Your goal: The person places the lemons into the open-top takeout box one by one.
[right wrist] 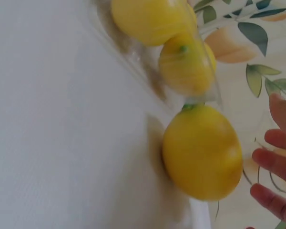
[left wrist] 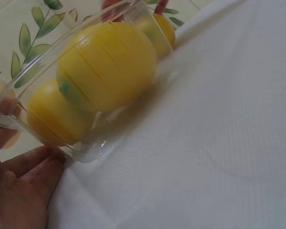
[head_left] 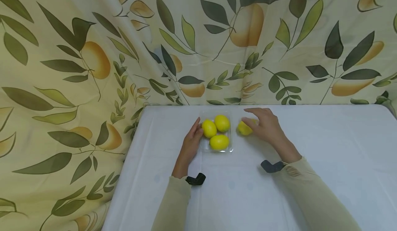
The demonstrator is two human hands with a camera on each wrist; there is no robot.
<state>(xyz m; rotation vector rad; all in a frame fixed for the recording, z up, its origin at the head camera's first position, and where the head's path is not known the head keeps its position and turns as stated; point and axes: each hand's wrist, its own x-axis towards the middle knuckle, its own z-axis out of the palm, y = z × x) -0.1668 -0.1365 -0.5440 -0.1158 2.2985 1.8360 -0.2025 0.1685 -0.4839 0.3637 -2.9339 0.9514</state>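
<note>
A clear plastic tray [head_left: 230, 149] on the table holds three yellow lemons [head_left: 219, 142]. At the tray's left side is my left hand [head_left: 190, 144], its fingers [left wrist: 40, 169] touching the wall and corner in the left wrist view. A fourth lemon [right wrist: 202, 152] lies on the cloth just right of the tray. Over and beside that lemon hovers my right hand [head_left: 266, 126], thumb and fingers spread. The right wrist view shows a gap between the fingers [right wrist: 276, 164] and this lemon. In the head view the right hand partly covers it.
A white cloth covers the table [head_left: 235, 196]. Behind and to the left hangs a curtain [head_left: 93, 58] printed with leaves and fruit, close to the table's far edge. Dark wrist-worn devices [head_left: 196, 179] sit at both cuffs.
</note>
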